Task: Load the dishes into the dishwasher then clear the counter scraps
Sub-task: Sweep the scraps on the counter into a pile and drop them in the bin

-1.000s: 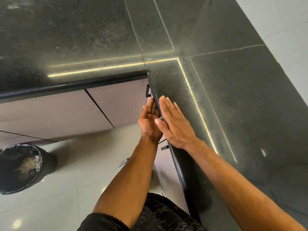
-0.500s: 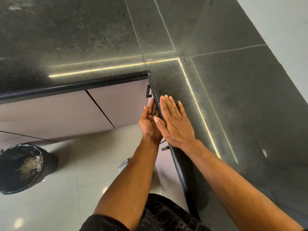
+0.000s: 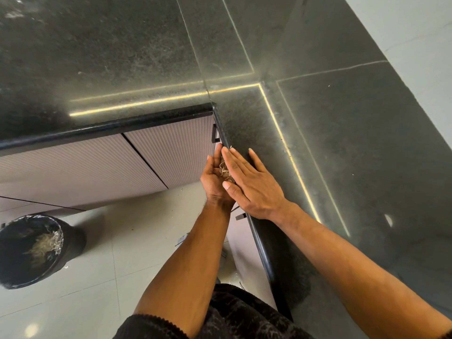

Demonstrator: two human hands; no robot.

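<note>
**Bright daylight, glare on dark stone**

The scene is evenly and brightly lit. The dark counter (image 3: 342, 143) reflects thin yellow light lines and carries a pale hazy sheen across its upper part. A small white glint sits on it at the right. The floor (image 3: 97, 277) shows soft glare spots at lower left. The bin (image 3: 36, 250) casts a faint shadow. Wide-angle distortion bends straight edges toward the corners. Focus is sharp throughout.

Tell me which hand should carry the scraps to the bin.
Left, probably. The left hand already cups the pale shredded scraps below the counter edge, nearer the round black bin; the right hand lies flat, holding nothing.
</note>
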